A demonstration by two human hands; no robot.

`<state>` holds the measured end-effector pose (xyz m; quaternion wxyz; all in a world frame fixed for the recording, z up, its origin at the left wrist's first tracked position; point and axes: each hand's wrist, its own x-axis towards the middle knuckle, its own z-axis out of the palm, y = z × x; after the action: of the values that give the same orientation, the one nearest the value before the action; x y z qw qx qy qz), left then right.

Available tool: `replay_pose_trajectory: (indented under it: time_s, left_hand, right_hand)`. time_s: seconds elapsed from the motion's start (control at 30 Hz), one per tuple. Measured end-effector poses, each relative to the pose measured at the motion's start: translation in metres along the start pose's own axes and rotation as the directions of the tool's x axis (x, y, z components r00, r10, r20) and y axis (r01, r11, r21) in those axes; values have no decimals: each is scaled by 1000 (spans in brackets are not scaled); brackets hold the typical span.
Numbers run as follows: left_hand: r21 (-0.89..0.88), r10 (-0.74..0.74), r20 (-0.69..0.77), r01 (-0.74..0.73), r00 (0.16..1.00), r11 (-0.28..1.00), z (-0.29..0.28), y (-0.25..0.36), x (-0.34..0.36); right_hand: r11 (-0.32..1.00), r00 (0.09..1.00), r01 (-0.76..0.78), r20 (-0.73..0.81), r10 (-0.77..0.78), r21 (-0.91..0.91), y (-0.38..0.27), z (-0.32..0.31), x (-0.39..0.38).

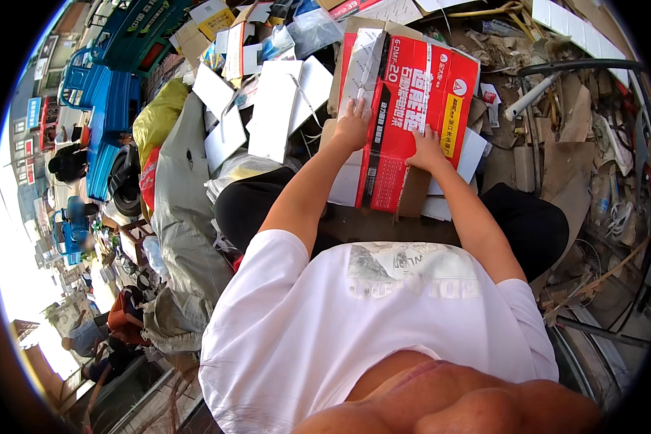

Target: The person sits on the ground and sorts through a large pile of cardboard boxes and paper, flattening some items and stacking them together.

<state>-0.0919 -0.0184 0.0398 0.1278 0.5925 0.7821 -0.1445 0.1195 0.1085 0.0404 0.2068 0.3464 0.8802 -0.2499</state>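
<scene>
A red printed cardboard box (399,137), pressed flat, lies in front of me over my lap, with a whitish strip of tape (364,69) along its left side. My left hand (352,126) rests on that left side, fingers spread and pointing away from me. Lower on the right part of the box, my right hand (426,150) lies with its fingers stretched over the printed face. Neither hand is wrapped round anything. Brown and white cardboard layers show under the red panel.
White boards (275,108) and loose packaging are piled at the far left, beside a grey woven sack (184,195) and a yellow bag (158,114). Scrap cardboard and a white tube (532,98) lie at the right. Blue cargo tricycles (112,123) stand beyond the sack.
</scene>
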Motion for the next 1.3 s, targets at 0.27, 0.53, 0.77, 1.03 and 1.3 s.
replay_pose_trajectory:
  time_s: [0.27, 0.53, 0.77, 1.03, 1.3]
  left_hand:
    - [-58, -10, 59, 13, 998, 998, 26, 6, 31]
    - [-57, -48, 19, 49, 999, 997, 9, 13, 28]
    - [-350, -24, -309, -90, 951, 933, -42, -38, 47]
    - [-610, -814, -296, 557, 499, 564, 43, -198, 12]
    - [-294, -591, -69, 550, 804, 782, 90, -132, -26]
  right_hand:
    - [999, 981, -37, 189, 34, 10, -18, -40, 22]
    - [909, 981, 128, 187, -56, -397, -57, -12, 10]
    - [937, 983, 99, 179, -39, -334, -57, -4, 6]
    - [946, 989, 86, 141, -44, -312, -60, 2, 9]
    - [940, 990, 68, 141, -21, -335, -64, 0, 7]
